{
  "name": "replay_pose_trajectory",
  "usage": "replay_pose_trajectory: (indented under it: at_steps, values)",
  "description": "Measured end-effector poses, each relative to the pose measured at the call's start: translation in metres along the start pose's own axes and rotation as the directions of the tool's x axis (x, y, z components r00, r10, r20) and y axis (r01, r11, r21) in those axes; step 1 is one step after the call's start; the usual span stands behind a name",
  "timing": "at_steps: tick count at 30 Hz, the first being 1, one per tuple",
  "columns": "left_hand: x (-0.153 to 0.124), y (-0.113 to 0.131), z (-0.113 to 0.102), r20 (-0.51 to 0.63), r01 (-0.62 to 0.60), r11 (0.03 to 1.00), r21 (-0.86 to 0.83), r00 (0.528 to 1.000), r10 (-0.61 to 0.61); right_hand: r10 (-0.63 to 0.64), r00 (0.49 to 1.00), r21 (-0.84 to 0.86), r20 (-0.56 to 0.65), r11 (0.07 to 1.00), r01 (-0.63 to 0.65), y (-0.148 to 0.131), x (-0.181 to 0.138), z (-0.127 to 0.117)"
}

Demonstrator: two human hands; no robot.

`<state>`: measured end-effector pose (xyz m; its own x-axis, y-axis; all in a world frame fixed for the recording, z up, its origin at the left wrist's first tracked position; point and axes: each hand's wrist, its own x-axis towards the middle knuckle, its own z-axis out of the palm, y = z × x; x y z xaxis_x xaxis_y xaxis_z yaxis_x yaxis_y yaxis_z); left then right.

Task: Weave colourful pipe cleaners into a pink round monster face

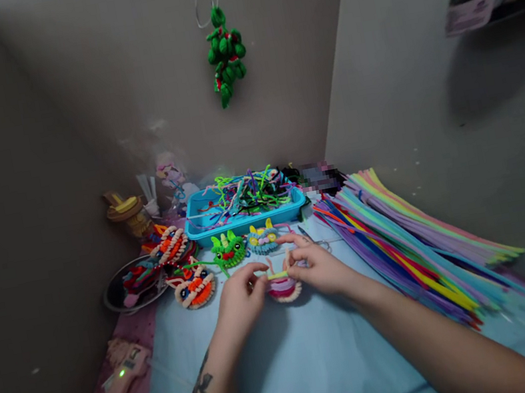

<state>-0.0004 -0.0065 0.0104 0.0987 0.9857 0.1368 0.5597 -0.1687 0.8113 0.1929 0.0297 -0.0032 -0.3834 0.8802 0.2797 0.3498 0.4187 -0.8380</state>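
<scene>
Between my two hands is a small rounded pipe-cleaner piece (283, 287) with purple, magenta and cream rows and a yellow-green strand along its top. My left hand (245, 294) pinches its left side between thumb and fingers. On the right side, my right hand (318, 266) pinches the piece near an upright cream stem. Just beyond my hands lie a green pipe-cleaner animal face (228, 250) and a blue one (262, 237) with yellow ears. To the left are orange and cream faces (195, 285). Partly behind my right hand lie scissors (320, 244).
A blue tray (203, 235) holds tangled pipe-cleaner scraps at the back. Long coloured pipe cleaners (414, 251) spread along the right. At left sit a dark bowl (115, 291) and a pink glue gun (117, 391) with a green light. A green ornament (226, 54) hangs above.
</scene>
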Motion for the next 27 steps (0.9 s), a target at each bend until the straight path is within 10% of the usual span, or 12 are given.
replay_pose_trajectory:
  at_steps: [13, 20, 24, 27]
  values:
    - [-0.001, 0.003, 0.003, 0.183, 0.214, 0.898, -0.384, 0.971, -0.154, 0.042, 0.995, 0.267, 0.086, 0.962, -0.063, -0.004, 0.000, 0.000]
    - [0.002, -0.003, -0.004, 0.024, 0.187, 0.856, -0.483, 0.979, -0.201, 0.041, 0.994, 0.421, -0.099, 0.907, 0.005, 0.013, 0.003, 0.004]
    - [0.003, -0.006, -0.012, 0.037, 0.237, 0.675, -0.699, 0.954, -0.297, 0.115, 0.961, 0.475, -0.251, 0.880, 0.019, 0.028, 0.003, 0.014]
    - [0.004, -0.009, -0.013, 0.081, 0.234, 0.454, -0.860, 0.940, -0.333, 0.144, 0.980, 0.552, -0.136, 0.833, -0.045, 0.027, 0.001, 0.022]
